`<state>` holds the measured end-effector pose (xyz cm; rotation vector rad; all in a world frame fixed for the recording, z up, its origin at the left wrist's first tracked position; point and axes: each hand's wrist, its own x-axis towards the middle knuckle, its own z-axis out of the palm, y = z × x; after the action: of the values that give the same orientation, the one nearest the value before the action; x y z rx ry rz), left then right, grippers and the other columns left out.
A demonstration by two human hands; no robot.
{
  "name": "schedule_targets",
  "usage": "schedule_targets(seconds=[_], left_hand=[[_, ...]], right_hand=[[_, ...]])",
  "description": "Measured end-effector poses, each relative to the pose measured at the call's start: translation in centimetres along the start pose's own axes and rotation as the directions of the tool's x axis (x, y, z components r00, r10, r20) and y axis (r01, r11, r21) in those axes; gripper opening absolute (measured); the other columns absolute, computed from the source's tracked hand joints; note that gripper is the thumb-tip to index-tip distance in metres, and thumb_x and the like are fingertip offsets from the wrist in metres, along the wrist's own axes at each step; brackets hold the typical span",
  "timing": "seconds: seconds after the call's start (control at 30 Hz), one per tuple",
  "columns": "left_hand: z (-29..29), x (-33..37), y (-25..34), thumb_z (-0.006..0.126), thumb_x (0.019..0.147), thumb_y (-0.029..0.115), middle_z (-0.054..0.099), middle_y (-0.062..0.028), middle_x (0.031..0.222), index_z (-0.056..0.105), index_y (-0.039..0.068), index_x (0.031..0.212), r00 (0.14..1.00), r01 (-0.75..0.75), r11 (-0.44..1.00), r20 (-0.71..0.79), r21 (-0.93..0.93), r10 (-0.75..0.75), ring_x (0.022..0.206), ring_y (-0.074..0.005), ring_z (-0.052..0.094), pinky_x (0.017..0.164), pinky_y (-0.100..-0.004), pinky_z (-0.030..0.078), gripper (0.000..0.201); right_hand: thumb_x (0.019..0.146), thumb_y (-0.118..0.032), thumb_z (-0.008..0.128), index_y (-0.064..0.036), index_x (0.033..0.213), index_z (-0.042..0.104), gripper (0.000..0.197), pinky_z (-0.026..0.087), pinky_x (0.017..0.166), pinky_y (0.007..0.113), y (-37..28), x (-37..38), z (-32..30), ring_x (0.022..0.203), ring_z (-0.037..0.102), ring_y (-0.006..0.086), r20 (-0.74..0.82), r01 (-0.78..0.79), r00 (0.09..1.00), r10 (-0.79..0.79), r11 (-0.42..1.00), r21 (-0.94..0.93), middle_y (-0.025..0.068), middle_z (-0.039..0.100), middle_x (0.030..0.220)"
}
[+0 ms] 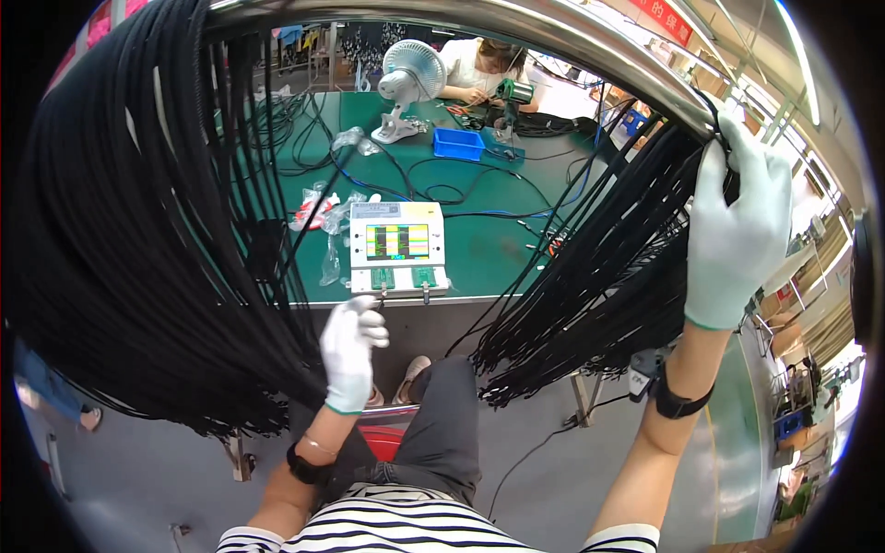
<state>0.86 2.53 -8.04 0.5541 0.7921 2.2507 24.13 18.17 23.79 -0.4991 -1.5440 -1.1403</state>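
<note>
My left hand (350,355), in a white glove, is at the front edge of a white cable tester (397,241) with a lit colour screen. Its fingers are curled and pinch a small dark cable plug (383,297) at the tester's left green socket. A second plug (427,293) sticks out of the right socket. Raised high at the right, my right hand (737,226), also gloved, has its fingers closed round a black cable (715,115) at the metal rail (608,48). Beside it, a thick bundle of black cables (608,267) hangs from that rail.
A larger bundle of black cables (120,221) hangs at the left. On the green table (498,249) stand a white fan (406,83), a blue tray (458,144), plastic bags and loose cables. Across it, a person (484,69) works near a green tool (513,91).
</note>
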Motion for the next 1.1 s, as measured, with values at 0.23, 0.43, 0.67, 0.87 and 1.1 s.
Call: schedule_targets(seconds=[0.23,0.43,0.67,0.87,1.1], left_hand=[[2.8,-0.8,-4.7,0.046,0.102,0.034,0.063,-0.0109,0.087,0.055,-0.006,0.119,0.926,0.288,0.925,0.175,0.248,-0.335,0.075,-0.0177,0.063,0.067,-0.0280,0.053,0.044],[-1.1,-1.2,-6.1,0.042,0.102,0.042,0.066,-0.0169,0.099,0.050,-0.007,0.126,0.696,0.683,0.705,0.122,0.191,-0.708,0.089,-0.0247,0.068,0.078,-0.0356,0.058,0.056],[-6.8,-3.0,-12.9,0.042,0.101,0.044,0.062,-0.0216,0.121,0.052,0.000,0.125,0.496,0.863,0.452,0.211,-0.225,-0.842,0.110,-0.0279,0.065,0.083,-0.0425,0.056,0.051],[-4.1,-3.1,-14.0,0.042,0.102,0.025,0.063,-0.0134,0.091,0.052,0.007,0.107,0.355,0.921,0.376,-0.182,-0.101,-0.917,0.067,-0.0245,0.065,0.056,-0.0386,0.056,0.021],[0.7,-5.3,-9.6,0.041,0.102,0.018,0.051,-0.0012,0.069,0.046,0.002,0.131,0.706,0.700,0.651,-0.147,0.294,-0.692,0.043,-0.0093,0.043,0.035,-0.0199,0.032,0.033]], right_hand=[[0.082,-0.001,0.070,-0.0021,0.105,0.070,0.023,0.047,0.069,0.021,-3.7,1.8,0.9,0.074,0.055,0.0062,0.373,-0.521,0.846,0.380,0.446,0.727,-0.0020,0.061,0.085],[0.073,-0.004,0.077,-0.0036,0.140,0.040,0.077,0.046,0.083,0.027,-12.0,-11.1,2.2,0.102,0.053,0.0104,0.833,-0.769,0.490,0.258,-0.323,0.552,0.0035,0.053,0.118],[0.088,-0.009,0.063,-0.0005,0.105,0.068,0.020,0.047,0.075,0.025,-22.0,-24.3,-2.9,0.079,0.059,0.0103,0.872,-0.875,0.077,-0.484,-0.452,-0.173,0.0001,0.065,0.084],[0.085,-0.008,0.063,-0.0011,0.103,0.068,0.020,0.049,0.080,0.033,-19.3,-24.0,-7.9,0.084,0.062,0.0180,0.620,-0.895,0.433,-0.654,-0.228,0.384,0.0092,0.068,0.089],[0.090,-0.017,0.063,0.0021,0.098,0.066,0.021,0.052,0.074,0.036,-18.0,-32.9,-5.7,0.085,0.068,0.0215,0.940,-0.920,0.282,-0.193,0.225,0.322,0.0147,0.070,0.091]])
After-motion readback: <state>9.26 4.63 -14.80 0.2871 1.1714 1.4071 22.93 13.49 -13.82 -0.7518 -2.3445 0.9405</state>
